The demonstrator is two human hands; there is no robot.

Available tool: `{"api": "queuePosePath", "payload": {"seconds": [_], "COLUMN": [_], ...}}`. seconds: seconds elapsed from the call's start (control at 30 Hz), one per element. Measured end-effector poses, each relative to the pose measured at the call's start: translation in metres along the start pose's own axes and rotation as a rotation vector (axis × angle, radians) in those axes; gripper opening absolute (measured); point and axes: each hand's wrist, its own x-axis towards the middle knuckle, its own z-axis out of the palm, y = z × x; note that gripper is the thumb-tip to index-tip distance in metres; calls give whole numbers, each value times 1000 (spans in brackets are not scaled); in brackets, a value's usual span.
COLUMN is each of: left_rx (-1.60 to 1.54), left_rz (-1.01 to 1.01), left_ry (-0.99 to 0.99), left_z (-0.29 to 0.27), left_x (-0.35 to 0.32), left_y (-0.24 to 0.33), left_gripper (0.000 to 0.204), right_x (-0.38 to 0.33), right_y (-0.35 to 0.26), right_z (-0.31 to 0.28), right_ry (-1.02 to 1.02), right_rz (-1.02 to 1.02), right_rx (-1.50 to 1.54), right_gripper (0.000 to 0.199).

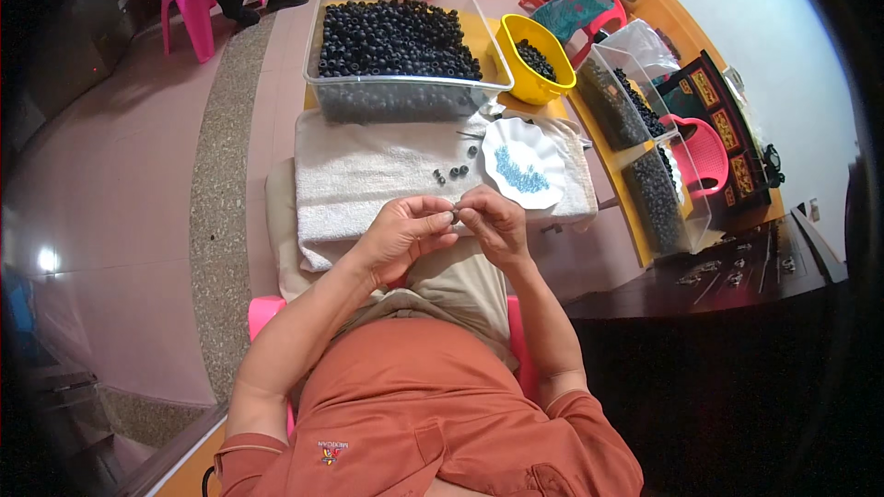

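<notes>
In front of my belly my two hands meet over the near edge of a white towel (354,166). My left hand (412,232) pinches a small dark round piece (454,217) between thumb and fingers. Against that piece, my right hand (495,227) is closed in a pinch; what its fingertips hold is too small to make out. Several loose black bead-like pieces (458,172) lie on the towel just beyond my hands. To their right sits a white wavy-rimmed plate (549,149) bearing a heap of tiny light-blue pieces (521,173).
Beyond the towel stands a large clear bin (405,101) full of black pieces, with a yellow tub (516,83) of more at its right. Further clear bins (656,212) line the right side, near a dark wooden cabinet (700,281). Someone sits on a pink chair (193,14) at far left.
</notes>
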Motion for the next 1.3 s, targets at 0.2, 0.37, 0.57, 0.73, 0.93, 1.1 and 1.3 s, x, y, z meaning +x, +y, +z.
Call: {"api": "queuePosePath", "payload": {"seconds": [0.2,0.37,0.57,0.73,0.93,1.1,1.3], "left_rx": [26,49,80,78,78,63,162], "left_rz": [8,13,-2,-51,-23,30,111], "left_ry": [16,29,42,42,55,95,131], "left_z": [-1,-1,0,3,0,-1,-3], "left_x": [0,0,0,-3,-1,0,2], "left_y": [-1,-1,-1,-1,0,-3,-4], "left_gripper": [13,12,14,14,13,13,13], "right_x": [-2,0,-4,-10,-12,-13,-10], "right_y": [-5,-5,10,15,16,15,19], "right_z": [3,3,-3,-2,9,15,13], "right_ry": [-11,-7,-52,-64,16,48,26], "right_rz": [0,1,124,493,294,263,201], "right_rx": [-54,-101,148,605,372,278,158], "right_gripper": [5,4,6,10,9,7,7]}}
